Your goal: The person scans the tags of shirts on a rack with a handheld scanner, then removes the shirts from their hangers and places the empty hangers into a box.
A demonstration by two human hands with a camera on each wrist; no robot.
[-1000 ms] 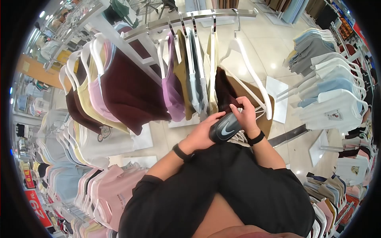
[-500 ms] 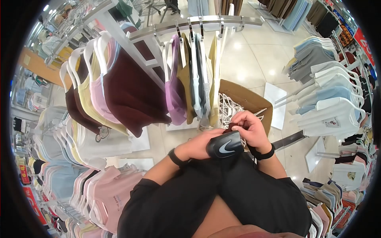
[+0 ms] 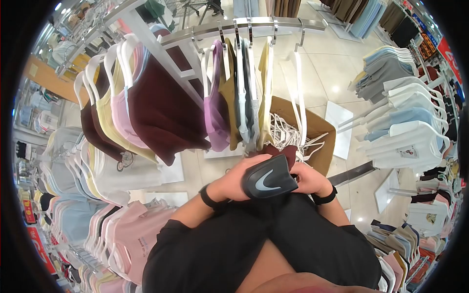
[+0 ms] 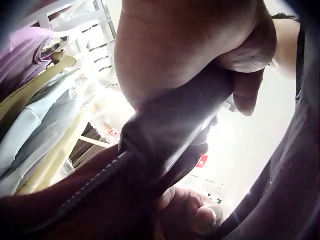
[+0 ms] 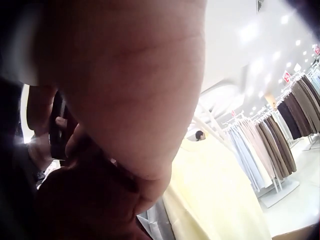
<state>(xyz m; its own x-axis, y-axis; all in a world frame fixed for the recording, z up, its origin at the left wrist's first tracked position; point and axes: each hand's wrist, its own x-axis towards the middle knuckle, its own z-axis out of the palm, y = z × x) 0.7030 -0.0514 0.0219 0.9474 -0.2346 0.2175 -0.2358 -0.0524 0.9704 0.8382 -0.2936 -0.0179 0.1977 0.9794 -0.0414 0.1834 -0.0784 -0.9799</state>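
Note:
In the head view both hands meet low in front of the black shirt, at a dark maroon garment (image 3: 288, 155). My left hand (image 3: 232, 179) grips it; in the left wrist view, dark folded cloth (image 4: 90, 187) with a stitched edge runs beneath that hand. A curved black piece (image 3: 268, 178) with a grey swoosh overlaps the left hand and hides its fingers. My right hand (image 3: 311, 179) pinches the garment from the other side, its fingertips partly covered by the black piece. Close above, a bare white hanger (image 3: 299, 93) hangs at the end of the metal rail (image 3: 254, 22).
Purple (image 3: 215, 100), olive, grey and yellow garments hang on the same rail. Behind the hands stands a cardboard box (image 3: 320, 154) with many white hangers (image 3: 288, 132) inside. Left of it hang more maroon tops (image 3: 163, 119). Racks of white shirts (image 3: 413, 139) stand at right.
The maroon garment and both hands have moved down toward the body. The white hanger, tilted beside the garment a second ago, now hangs straighter. The black piece has shifted down and left with the left hand.

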